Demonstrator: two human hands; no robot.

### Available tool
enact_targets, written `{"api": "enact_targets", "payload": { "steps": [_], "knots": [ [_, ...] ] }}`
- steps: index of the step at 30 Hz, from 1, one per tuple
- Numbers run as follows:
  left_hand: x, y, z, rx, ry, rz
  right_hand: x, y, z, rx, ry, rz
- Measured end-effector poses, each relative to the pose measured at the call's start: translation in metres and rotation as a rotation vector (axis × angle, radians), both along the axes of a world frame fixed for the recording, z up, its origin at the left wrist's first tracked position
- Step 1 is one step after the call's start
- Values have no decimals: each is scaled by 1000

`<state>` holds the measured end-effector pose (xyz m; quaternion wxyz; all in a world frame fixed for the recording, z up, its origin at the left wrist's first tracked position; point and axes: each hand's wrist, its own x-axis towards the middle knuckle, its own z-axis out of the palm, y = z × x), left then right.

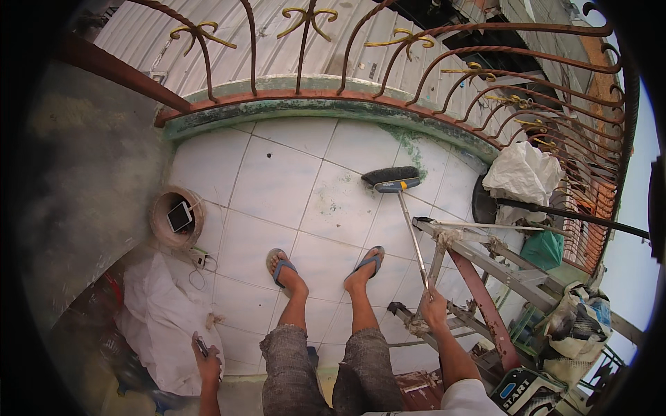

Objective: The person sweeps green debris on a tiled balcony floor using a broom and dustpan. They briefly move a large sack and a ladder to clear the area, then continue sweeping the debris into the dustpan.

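Note:
My right hand (433, 309) is wrapped round the metal handle of a broom (413, 239). The broom's grey and yellow head with dark bristles (392, 180) rests on the white tiled floor (277, 180), ahead of my feet and to the right. Some green stains and dark specks lie on the tiles around it. Low on the left, my left hand (208, 360) is closed on a small dark handheld device (202, 346); its exact kind is too small to make out. A white sack (163, 322) lies beside that hand.
A curved low wall with a rusty railing (305, 93) bounds the far side. A round clay pot (179, 218) with a phone-like device stands left. To the right are a metal ladder (513, 277), a white plastic bag (524, 173), a green bag (543, 249) and stuffed sacks (579, 326).

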<state>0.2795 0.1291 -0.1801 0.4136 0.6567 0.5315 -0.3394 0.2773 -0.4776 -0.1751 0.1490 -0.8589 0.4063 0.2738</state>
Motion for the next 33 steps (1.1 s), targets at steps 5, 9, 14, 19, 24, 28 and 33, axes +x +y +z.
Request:
{"api": "enact_targets", "payload": {
  "steps": [5,9,14,19,24,28,33],
  "knots": [
    [-62,5,-21,-66,50,-56,59,48,17,123,-65,76],
    [-38,-30,-6,-39,103,-66,113,58,-31,256,-8,225],
    [0,-51,9,-34,12,-60,31,41,-49,255,160,153],
    [11,-67,-10,-40,20,-51,-101,6,34,144,248,156],
    [21,-135,-25,-128,65,-105,-66,19,59,288,85,97],
    [31,-190,-19,-208,34,-322,36,31,-22,549,-109,109],
    [62,-220,3,-209,-28,-423,48,23,-63,556,120,33]
  ]
}}
